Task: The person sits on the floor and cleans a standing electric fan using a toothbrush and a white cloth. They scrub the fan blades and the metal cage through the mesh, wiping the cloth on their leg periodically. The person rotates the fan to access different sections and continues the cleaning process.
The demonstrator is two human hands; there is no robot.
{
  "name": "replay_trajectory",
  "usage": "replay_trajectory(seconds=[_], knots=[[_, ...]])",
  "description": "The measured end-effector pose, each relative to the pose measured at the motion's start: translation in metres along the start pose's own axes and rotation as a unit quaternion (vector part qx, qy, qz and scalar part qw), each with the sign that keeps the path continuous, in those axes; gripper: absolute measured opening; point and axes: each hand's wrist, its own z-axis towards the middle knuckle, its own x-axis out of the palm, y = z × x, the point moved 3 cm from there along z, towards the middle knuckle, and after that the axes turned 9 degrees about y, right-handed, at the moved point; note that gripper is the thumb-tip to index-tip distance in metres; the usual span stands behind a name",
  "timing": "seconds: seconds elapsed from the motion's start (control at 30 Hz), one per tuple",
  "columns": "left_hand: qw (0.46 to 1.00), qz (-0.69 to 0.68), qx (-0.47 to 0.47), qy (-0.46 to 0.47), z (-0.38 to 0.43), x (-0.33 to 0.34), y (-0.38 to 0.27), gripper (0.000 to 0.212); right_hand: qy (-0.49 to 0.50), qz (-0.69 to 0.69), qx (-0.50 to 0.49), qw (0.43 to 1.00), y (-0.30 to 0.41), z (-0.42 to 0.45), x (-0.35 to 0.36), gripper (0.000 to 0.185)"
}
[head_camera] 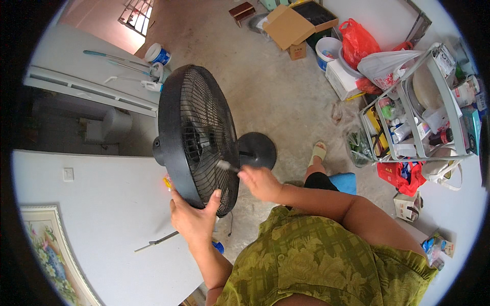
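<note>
A black pedestal fan (171, 118) stands in front of me, its wire grille (208, 114) facing right. Its round base (262, 147) rests on the floor. My left hand (195, 218) grips the lower rim of the fan head, thumb on the grille side and fingers behind. In my right hand (262, 184) is a small brush-like tool (226, 165) with a pale head, blurred and close to the grille wires. Whether its tip touches the wires I cannot tell. The fan blades behind the grille are partly hidden.
A storage rack (417, 114) full of household goods stands along the right wall. Nearby are a red plastic bag (358, 40), a white bucket (328, 49) and an open cardboard box (289, 26). A cord (231, 225) hangs below the fan. Long-handled cleaning tools (126, 59) lean at the left.
</note>
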Motion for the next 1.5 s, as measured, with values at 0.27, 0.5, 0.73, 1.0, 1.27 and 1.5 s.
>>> replay_trajectory(seconds=[0.27,0.5,0.73,1.0,1.27,1.5], knots=[[1.0,0.017,0.01,-0.01,-0.001,0.002,0.0,0.104,0.03,0.055,-0.015,0.998,0.031,-0.009,-0.005,0.033],[1.0,-0.02,0.009,-0.012,0.0,-0.002,0.001,0.095,-0.032,-0.026,0.086,0.995,-0.03,-0.008,-0.007,0.035],[0.999,0.011,0.028,-0.019,-0.002,0.004,0.005,0.111,0.036,-0.004,0.01,0.999,0.021,-0.002,-0.012,0.038],[1.0,-0.022,0.007,-0.011,-0.004,0.004,0.009,0.111,-0.004,-0.039,-0.052,0.998,0.019,-0.009,-0.035,0.035],[1.0,-0.018,-0.011,-0.009,-0.003,0.0,0.013,0.109,0.07,-0.077,0.056,0.993,-0.047,0.0,-0.049,0.035],[0.998,-0.048,-0.042,0.024,-0.004,-0.005,0.005,0.108,0.171,-0.069,-0.118,0.976,0.013,0.032,-0.075,0.034]])
